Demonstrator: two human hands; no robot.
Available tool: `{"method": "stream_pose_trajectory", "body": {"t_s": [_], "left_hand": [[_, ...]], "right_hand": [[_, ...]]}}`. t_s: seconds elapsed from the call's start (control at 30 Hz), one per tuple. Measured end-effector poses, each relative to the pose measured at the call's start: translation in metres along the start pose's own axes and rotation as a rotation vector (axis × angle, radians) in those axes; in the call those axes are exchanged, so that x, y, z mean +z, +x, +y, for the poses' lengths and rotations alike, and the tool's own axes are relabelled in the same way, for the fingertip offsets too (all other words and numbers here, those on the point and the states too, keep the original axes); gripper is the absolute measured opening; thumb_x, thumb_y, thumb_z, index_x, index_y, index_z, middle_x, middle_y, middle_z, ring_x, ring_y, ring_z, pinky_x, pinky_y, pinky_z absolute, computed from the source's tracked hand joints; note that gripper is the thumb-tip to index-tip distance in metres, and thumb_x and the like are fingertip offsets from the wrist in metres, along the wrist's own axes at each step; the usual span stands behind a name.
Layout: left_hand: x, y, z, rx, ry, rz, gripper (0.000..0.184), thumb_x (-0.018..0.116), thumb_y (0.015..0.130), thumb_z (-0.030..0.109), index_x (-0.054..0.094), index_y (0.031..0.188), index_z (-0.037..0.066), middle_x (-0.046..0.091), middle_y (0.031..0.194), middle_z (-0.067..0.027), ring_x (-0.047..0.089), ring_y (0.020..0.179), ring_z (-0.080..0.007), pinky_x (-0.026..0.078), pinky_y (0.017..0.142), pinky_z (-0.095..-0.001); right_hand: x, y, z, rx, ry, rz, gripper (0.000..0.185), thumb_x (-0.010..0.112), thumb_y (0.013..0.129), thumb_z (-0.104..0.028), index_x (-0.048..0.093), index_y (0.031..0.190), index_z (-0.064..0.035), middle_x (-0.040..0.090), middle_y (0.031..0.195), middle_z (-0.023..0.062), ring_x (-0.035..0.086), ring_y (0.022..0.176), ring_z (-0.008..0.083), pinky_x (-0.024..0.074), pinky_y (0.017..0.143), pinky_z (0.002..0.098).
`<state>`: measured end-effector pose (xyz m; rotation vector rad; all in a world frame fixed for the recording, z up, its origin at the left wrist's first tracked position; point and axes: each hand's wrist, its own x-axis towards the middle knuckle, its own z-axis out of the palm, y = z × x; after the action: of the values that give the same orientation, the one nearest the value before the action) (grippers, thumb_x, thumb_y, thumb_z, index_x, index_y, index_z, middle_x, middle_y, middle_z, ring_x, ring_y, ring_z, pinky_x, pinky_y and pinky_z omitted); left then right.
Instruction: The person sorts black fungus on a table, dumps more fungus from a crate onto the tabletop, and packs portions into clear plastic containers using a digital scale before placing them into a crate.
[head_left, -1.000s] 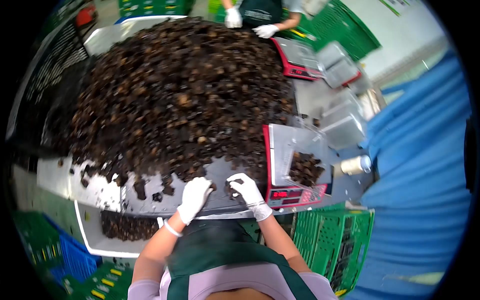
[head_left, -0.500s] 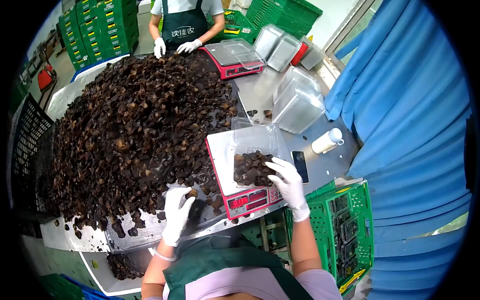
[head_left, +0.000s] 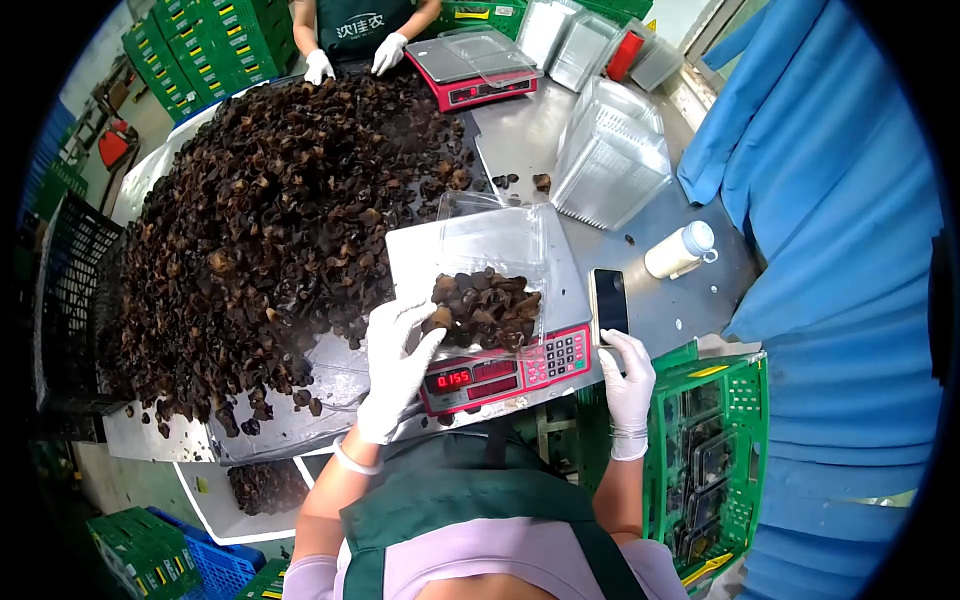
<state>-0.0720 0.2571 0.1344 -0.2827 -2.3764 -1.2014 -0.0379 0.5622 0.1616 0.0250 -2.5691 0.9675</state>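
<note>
My gloved left hand (head_left: pixel 393 365) is at the left edge of a clear plastic box, with a brown wood ear mushroom (head_left: pixel 438 319) between its thumb and fingers. Dark wood ear mushrooms (head_left: pixel 490 308) fill the box, whose clear lid (head_left: pixel 490 235) stands open behind them. Under the box is a red and white scale (head_left: pixel 470 398), its display reading 0.155. My right hand (head_left: pixel 628 392), also gloved, is off the scale's right side, just below a phone (head_left: pixel 609 300); its fingers are curved and apart, with nothing in them.
A large heap of wood ears (head_left: pixel 270 230) covers the table's left. Stacked clear boxes (head_left: pixel 615 165), a white bottle (head_left: pixel 682 250) and a second scale (head_left: pixel 475 75) stand beyond. A green crate (head_left: pixel 755 450) with filled boxes is at right. Another person's gloved hands (head_left: pixel 390 53) are across the heap.
My left hand has moved up and right from the heap's edge to the box with a mushroom piece. My right hand has left the box and moved right and down. The display now reads 0.155.
</note>
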Motion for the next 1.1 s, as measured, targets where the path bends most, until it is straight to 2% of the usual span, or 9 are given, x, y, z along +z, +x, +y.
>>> {"method": "stream_pose_trajectory", "body": {"t_s": [0.2, 0.33, 0.47, 0.57, 0.63, 0.73, 0.9, 1.0, 1.1], "left_hand": [[-0.001, 0.009, -0.004, -0.048, 0.17, -0.116, 0.05, 0.073, 0.073, 0.012, 0.06, 0.121, 0.008, 0.05, 0.132, -0.012, 0.044, 0.122, -0.0296, 0.036, 0.103, -0.039], [-0.067, -0.019, -0.037, -0.211, 0.297, 0.151, 0.031, 0.069, 0.079, 0.009, 0.064, 0.109, 0.006, 0.059, 0.116, -0.0127, 0.052, 0.111, -0.0281, 0.042, 0.096, -0.0362], [-0.095, -0.087, -0.081, -0.399, 0.372, 0.194, 0.01, 0.068, 0.079, 0.006, 0.066, 0.089, 0.005, 0.064, 0.089, -0.009, 0.059, 0.086, -0.0257, 0.046, 0.078, -0.0337], [-0.071, -0.118, -0.085, -0.426, 0.391, 0.038, 0.012, 0.071, 0.076, 0.012, 0.066, 0.084, 0.006, 0.062, 0.081, -0.0102, 0.058, 0.076, -0.0272, 0.047, 0.07, -0.0352], [-0.051, -0.127, -0.084, -0.292, 0.379, -0.08, 0.031, 0.074, 0.073, 0.018, 0.064, 0.1, 0.007, 0.058, 0.084, -0.0109, 0.058, 0.083, -0.0298, 0.047, 0.074, -0.0388], [-0.037, -0.138, -0.101, -0.293, 0.439, -0.154, 0.022, 0.071, 0.074, 0.013, 0.058, 0.09, 0.005, 0.054, 0.082, -0.0119, 0.056, 0.084, -0.0308, 0.047, 0.072, -0.0375], [-0.054, -0.112, -0.117, -0.597, 0.058, 0.12, 0.015, 0.06, 0.084, 0.003, 0.058, 0.099, -0.001, 0.062, 0.094, -0.0164, 0.061, 0.089, -0.0319, 0.048, 0.079, -0.0344], [-0.073, -0.071, -0.127, -0.37, 0.139, 0.319, 0.024, 0.061, 0.083, 0.003, 0.062, 0.107, 0.003, 0.063, 0.1, -0.0137, 0.062, 0.091, -0.0284, 0.049, 0.081, -0.0331], [-0.087, -0.033, -0.145, -0.3, 0.389, 0.394, 0.033, 0.071, 0.077, 0.011, 0.062, 0.109, 0.007, 0.057, 0.086, -0.0094, 0.057, 0.08, -0.0243, 0.048, 0.073, -0.0331]], "right_hand": [[0.0, 0.004, 0.014, -0.022, 0.011, -0.057, 0.027, 0.069, 0.077, -0.002, 0.065, 0.103, -0.0029, 0.065, 0.104, 0.0131, 0.061, 0.098, 0.0288, 0.0471, 0.088, 0.0356], [-0.006, -0.006, 0.029, -0.009, -0.016, -0.056, 0.026, 0.068, 0.079, -0.006, 0.065, 0.104, -0.0021, 0.064, 0.103, 0.0139, 0.061, 0.097, 0.0304, 0.0475, 0.088, 0.0377], [-0.005, -0.012, 0.035, 0.023, -0.035, -0.069, 0.025, 0.066, 0.081, -0.005, 0.065, 0.105, -0.0021, 0.064, 0.104, 0.0136, 0.061, 0.098, 0.0292, 0.0472, 0.088, 0.0371], [-0.003, -0.01, 0.024, 0.008, -0.025, -0.083, 0.025, 0.066, 0.081, -0.004, 0.064, 0.105, -0.0019, 0.064, 0.103, 0.0135, 0.061, 0.097, 0.0292, 0.047, 0.088, 0.0368], [0.002, -0.007, 0.017, -0.001, -0.048, -0.085, 0.026, 0.066, 0.08, -0.003, 0.064, 0.105, -0.0018, 0.064, 0.103, 0.0135, 0.061, 0.097, 0.0292, 0.0468, 0.088, 0.0364], [0.008, -0.001, 0.007, -0.006, -0.016, -0.108, 0.025, 0.066, 0.08, -0.002, 0.064, 0.105, -0.0016, 0.064, 0.103, 0.0136, 0.061, 0.096, 0.0292, 0.0469, 0.087, 0.0361], [0.017, 0.011, -0.021, -0.047, -0.033, -0.103, 0.024, 0.065, 0.081, -0.003, 0.064, 0.105, -0.0026, 0.064, 0.101, 0.0137, 0.062, 0.094, 0.0288, 0.0477, 0.085, 0.0358], [0.022, 0.014, -0.036, -0.052, -0.058, -0.118, 0.024, 0.065, 0.082, -0.004, 0.064, 0.106, -0.0029, 0.064, 0.1, 0.0141, 0.062, 0.093, 0.0293, 0.0479, 0.083, 0.036], [0.028, 0.016, -0.045, -0.069, -0.084, -0.127, 0.025, 0.066, 0.082, -0.008, 0.065, 0.106, -0.003, 0.063, 0.1, 0.0147, 0.061, 0.092, 0.0301, 0.0476, 0.083, 0.0366]]}}
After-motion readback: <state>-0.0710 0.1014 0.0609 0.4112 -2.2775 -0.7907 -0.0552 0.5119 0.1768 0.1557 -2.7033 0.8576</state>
